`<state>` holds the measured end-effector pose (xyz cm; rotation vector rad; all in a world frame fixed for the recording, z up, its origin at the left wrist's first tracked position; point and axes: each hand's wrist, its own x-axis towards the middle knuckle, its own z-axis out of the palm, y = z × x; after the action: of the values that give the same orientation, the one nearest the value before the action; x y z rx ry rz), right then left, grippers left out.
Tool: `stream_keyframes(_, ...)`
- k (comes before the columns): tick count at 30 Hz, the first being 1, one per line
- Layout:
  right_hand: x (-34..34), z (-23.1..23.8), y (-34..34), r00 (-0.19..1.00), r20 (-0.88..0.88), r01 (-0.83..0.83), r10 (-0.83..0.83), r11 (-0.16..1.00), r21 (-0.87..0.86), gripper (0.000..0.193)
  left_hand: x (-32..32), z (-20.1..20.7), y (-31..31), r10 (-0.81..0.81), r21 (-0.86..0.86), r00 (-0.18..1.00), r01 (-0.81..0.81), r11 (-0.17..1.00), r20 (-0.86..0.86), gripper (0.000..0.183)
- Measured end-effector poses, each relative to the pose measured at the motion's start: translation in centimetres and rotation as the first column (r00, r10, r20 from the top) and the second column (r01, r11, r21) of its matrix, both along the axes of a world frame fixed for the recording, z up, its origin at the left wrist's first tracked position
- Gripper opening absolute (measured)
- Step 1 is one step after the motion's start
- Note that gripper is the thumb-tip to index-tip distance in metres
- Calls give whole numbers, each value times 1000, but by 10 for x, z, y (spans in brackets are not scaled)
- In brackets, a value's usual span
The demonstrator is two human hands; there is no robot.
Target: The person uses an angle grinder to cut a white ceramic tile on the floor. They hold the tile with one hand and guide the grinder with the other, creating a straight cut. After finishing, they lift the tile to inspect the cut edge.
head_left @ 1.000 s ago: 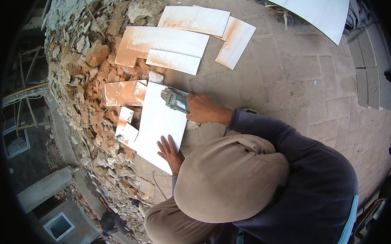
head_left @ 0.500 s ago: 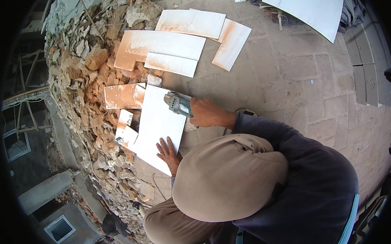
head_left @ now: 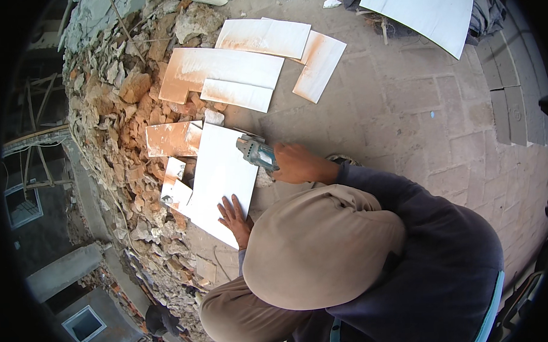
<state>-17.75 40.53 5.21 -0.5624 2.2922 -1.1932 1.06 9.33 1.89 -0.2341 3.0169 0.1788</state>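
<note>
Teal tool at tile edge, paving beyond.

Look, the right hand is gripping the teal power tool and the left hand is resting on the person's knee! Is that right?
Not quite: the left hand is in the wrong place. The head view shows it lying with fingers spread on the large white tile. The right hand is indeed gripping the teal power tool.
</note>
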Motion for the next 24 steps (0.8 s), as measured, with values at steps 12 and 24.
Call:
stream_keyframes(12,-38,54,59,968,-32,252,-251,966,55,55,-6,48,-3,4,64,997,-9,998,83,98)
stream_keyframes(24,-48,65,103,951,46,307,-306,952,1,68,-43,137,-48,-153,325,981,107,940,119,88)
